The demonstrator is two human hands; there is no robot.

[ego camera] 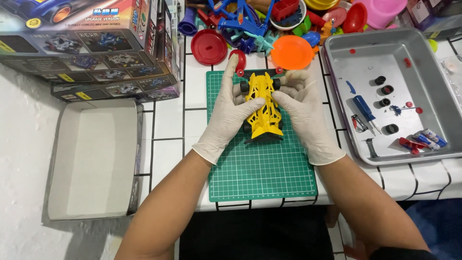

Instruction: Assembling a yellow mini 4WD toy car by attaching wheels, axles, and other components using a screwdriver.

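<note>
From the head view, the left hand (230,111) and the right hand (303,108), both in white gloves, are closed around a yellow toy car (263,105) from each side. The car is over the green mat (262,168) on the desk (166,125). A grey tray (423,67) with small parts stands just right of the mat.

Below the yellow toy car (263,103), the green cutting mat (262,168) is lying open, giving free passage. Above the car, a heap of plastic toy parts (269,24) is crowding the way. Right of it a metal tray (337,72) is blocking; left, stacked boxes (91,48) are standing.
</note>
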